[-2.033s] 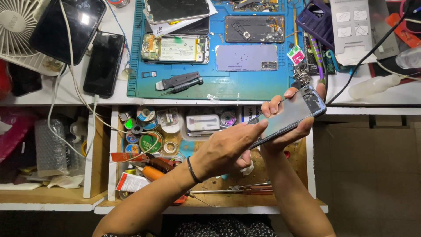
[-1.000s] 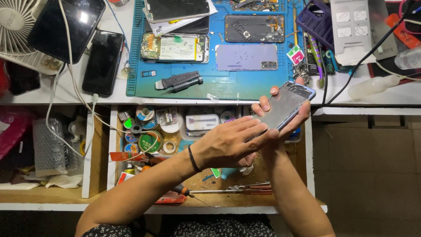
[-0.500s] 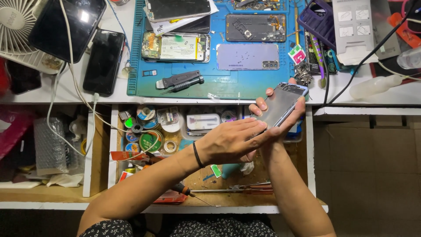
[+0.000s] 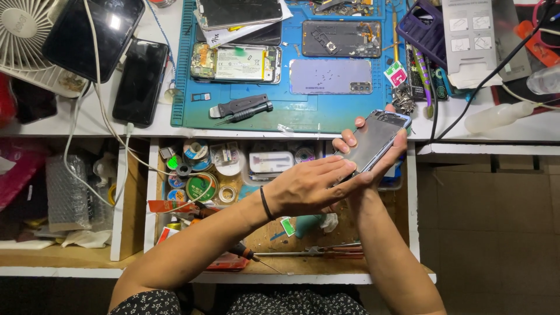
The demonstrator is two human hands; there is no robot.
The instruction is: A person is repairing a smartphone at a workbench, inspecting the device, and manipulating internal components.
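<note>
My right hand [image 4: 382,160] cradles a grey phone [image 4: 373,142] from underneath, fingers curled up around both long edges so it sits tilted over the open drawer [image 4: 413,198]. My left hand [image 4: 309,185] lies flat across the phone's near end, fingers pressed together and stretched out straight, the fingertips [image 4: 349,166] resting on its glass face; a dark band circles that wrist. Just beyond my hands the blue work mat [image 4: 326,114] carries an opened phone with its battery showing [image 4: 236,63], a lilac back cover [image 4: 331,76], and a black screwdriver [image 4: 244,109] lying nearer my left hand. Below my left forearm the drawer holds rolls of tape [image 4: 201,186] and a white case [image 4: 271,161]. Far off past my left elbow, a dark phone [image 4: 140,80] lies plugged into a white cable beside a small fan [image 4: 26,41].
</note>
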